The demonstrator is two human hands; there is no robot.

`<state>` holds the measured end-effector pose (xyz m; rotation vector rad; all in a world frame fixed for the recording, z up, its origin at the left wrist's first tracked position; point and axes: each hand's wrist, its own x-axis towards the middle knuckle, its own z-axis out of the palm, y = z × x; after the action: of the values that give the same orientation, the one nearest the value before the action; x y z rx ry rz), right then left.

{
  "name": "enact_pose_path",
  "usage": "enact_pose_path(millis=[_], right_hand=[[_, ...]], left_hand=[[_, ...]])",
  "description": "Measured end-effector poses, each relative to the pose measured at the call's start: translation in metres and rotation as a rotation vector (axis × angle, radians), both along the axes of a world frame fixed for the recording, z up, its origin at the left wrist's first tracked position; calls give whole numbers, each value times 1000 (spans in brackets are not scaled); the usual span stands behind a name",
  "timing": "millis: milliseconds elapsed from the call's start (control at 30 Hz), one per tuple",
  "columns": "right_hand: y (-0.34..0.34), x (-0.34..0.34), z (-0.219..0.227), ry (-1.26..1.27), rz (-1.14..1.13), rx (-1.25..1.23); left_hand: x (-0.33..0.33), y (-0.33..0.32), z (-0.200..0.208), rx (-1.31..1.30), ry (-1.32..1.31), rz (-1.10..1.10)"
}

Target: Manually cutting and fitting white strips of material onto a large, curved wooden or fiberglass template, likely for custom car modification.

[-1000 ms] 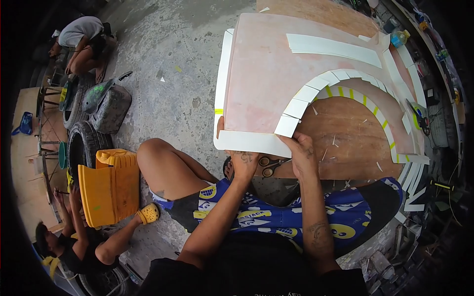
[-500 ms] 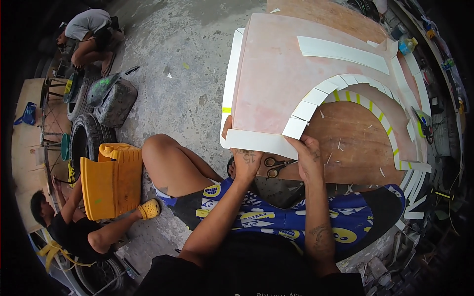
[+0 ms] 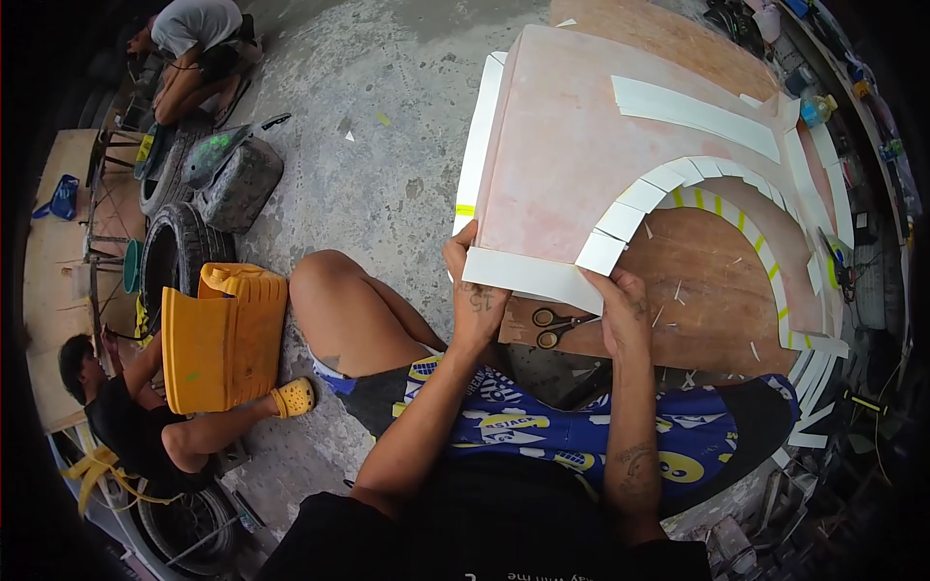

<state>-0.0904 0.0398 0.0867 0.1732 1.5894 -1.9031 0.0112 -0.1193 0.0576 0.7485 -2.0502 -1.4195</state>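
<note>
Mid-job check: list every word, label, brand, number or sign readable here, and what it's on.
I'm leaving wording out, giving only its place.
Blue patterned shorts: printed lettering, partly legible.
Black shirt: pale lettering, upside down, at the picture's lower edge.
Left hand: tattooed characters.
Right forearm: tattoo, too small to read.
White strip in left hand: no text visible.

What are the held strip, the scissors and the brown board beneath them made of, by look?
Strip: likely card or thin plastic; smooth, matte white, thin edge.
Scissors: dark, smooth-looking handles, probably plastic; blades too small to judge.
Board: probably plywood; flat, dull, blotchy brown face.
</note>
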Motion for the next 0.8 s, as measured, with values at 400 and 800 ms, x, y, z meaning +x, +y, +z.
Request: enact_pose_path(millis=[400, 800], right_hand=[[-1, -1, 1, -18, 24, -4], [-1, -2, 5, -10, 23, 3]], left_hand=[[8, -22, -9, 55, -6, -72], [18, -53, 13, 254, 2, -177]])
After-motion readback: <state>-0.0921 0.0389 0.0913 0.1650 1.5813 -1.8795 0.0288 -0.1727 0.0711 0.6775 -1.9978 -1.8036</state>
